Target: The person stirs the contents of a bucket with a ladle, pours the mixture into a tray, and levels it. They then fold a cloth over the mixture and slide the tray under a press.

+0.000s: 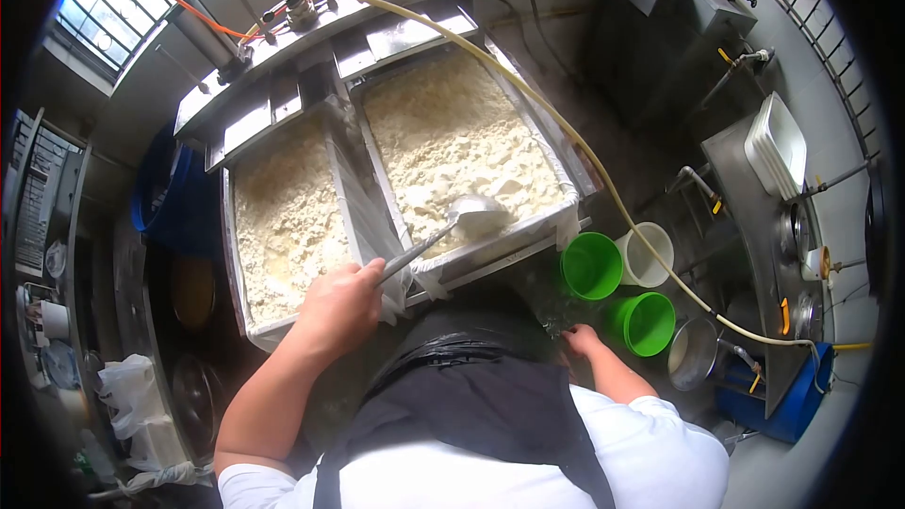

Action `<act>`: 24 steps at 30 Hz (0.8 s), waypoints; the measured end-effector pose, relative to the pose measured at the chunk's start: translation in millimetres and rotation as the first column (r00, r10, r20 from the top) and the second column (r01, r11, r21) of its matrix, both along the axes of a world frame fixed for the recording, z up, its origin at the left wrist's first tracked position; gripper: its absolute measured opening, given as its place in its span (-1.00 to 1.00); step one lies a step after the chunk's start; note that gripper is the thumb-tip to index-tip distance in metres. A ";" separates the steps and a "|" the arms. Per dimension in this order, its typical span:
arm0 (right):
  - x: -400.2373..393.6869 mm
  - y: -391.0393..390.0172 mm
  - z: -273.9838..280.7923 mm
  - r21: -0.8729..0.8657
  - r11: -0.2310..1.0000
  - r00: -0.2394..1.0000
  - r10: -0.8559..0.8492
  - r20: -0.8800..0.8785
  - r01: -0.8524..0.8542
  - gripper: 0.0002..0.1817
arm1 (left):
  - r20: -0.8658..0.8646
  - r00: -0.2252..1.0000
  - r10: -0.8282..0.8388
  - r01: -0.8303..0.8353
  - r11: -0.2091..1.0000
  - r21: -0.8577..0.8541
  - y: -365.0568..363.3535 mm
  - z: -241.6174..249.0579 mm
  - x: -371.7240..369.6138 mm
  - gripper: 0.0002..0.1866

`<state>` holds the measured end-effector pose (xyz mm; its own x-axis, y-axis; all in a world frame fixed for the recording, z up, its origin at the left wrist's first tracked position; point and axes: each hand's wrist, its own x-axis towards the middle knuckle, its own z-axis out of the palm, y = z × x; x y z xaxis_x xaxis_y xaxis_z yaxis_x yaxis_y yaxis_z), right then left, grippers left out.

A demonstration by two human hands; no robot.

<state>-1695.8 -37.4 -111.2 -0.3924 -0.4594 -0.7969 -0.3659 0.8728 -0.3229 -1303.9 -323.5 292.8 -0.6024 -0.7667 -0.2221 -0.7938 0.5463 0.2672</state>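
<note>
My left hand (344,306) is closed around the handle of a metal ladle (481,214). The ladle's bowl rests on white, crumbly curd (462,132) at the near edge of the right-hand cloth-lined trough (500,243). More curd (287,217) fills the left-hand trough (229,254), just beyond my left forearm. Down at my right side, my right hand (580,339) hangs low beside a green bucket (649,324). Its fingers are small and partly hidden, so whether they hold anything is unclear.
Another green bucket (591,266) and a white bucket (647,254) stand right of the troughs. A yellowish hose (589,141) arcs over the right trough. Metal press frames (330,24) line the far side. A blue barrel (174,193) is at left, stacked white trays (778,146) at right.
</note>
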 end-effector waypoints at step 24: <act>-1.2 40.6 -4.6 -0.013 0.978 0.978 -0.206 0.034 0.206 -0.56 | -0.004 0.994 0.107 -0.100 0.907 -0.409 -145.2 -79.8 -89.4 -0.64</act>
<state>-1697.0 3.2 -115.8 -0.4542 -0.3841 -0.8038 -0.1682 0.9230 -0.3461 -1393.3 -468.6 213.0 -0.5137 -0.8504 0.1136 -0.8543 0.5192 0.0238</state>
